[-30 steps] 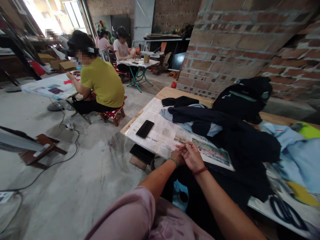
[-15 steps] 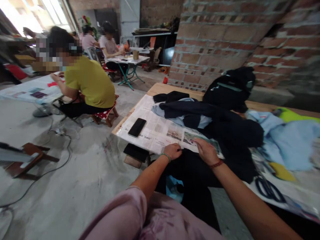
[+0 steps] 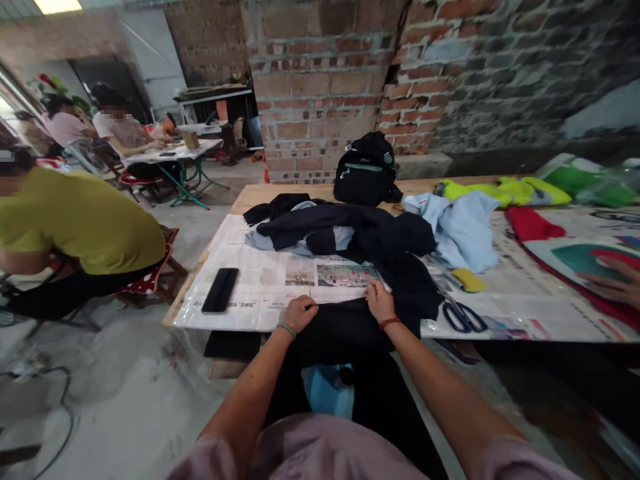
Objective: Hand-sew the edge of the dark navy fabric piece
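Between my hands a black cloth (image 3: 345, 327) is stretched along its upper edge at the table's front, its lower part hanging toward my lap. My left hand (image 3: 300, 313) pinches the left end of that edge. At the other end, my right hand (image 3: 380, 303) has its fingers closed on the same edge. Just beyond lies a heap of dark navy garments (image 3: 345, 227) with light blue parts. To the right of my right hand are dark-handled scissors (image 3: 463, 317) and a yellow piece (image 3: 469, 280).
A phone (image 3: 221, 290) lies on the newspaper-covered table (image 3: 250, 267). Behind are a black backpack (image 3: 366, 170) and light blue cloth (image 3: 463, 230). At right, a co-worker's hand (image 3: 620, 280) rests by a red garment (image 3: 535, 225). A person in a yellow-green shirt (image 3: 85, 220) sits at left.
The view has swung to the right, bringing the co-worker's hand and red garment into sight. My right hand, its fingers extended before, is now closed on the cloth's edge, which is pulled straighter.
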A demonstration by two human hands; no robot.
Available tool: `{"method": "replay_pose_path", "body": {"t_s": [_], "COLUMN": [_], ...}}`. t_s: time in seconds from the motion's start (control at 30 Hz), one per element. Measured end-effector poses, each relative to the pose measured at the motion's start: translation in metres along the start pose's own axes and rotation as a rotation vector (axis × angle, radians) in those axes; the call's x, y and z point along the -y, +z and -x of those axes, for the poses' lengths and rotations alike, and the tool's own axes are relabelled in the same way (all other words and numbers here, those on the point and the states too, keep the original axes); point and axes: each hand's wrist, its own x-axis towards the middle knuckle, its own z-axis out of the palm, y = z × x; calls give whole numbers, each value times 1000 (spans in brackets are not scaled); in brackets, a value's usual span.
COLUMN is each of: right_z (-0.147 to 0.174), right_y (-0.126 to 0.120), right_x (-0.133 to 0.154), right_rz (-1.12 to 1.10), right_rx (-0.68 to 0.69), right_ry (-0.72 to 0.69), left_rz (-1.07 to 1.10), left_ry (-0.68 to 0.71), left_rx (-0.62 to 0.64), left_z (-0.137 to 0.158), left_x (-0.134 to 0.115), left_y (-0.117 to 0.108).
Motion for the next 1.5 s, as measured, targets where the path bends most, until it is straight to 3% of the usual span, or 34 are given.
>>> {"method": "replay_pose_path", "body": {"t_s": [0.13, 0.23, 0.4, 0.57, 0.63, 0.73, 0.83, 1.0, 1.2, 1.5], "right_z": [-10, -11, -9, 13, 32, 64, 83, 84, 76, 74], "right_y": [-7, -7, -9, -18, -16, -3, 16, 36, 42, 44], "right_x": [-3, -2, 1, 40, 62, 85, 94, 97, 101, 102], "right_rz": [51, 87, -9, -307, -446, -537, -383, -114, 33, 69], "right_rx": [40, 60, 34, -30, 38, 250, 411, 518, 530, 513], "right_ry": [-19, -41, -28, -18, -15, 83, 54, -38, -7, 14], "left_rz": [-40, -60, 20, 44, 40, 42, 44, 38, 8, 33], "left_ry": [57, 19, -71, -68, -74, -79, -54, -9, -61, -29], "left_rx": [164, 234, 103, -14, -14, -8, -11, -23, -3, -2], "left_z": [-8, -7, 6, 11, 10, 9, 8, 8, 7, 7], "left_x": [5, 10, 9, 7, 8, 11, 12, 11, 11, 16], "left_y": [-10, -19, -25, -16, -14, -13, -13, -12, -12, -10]}}
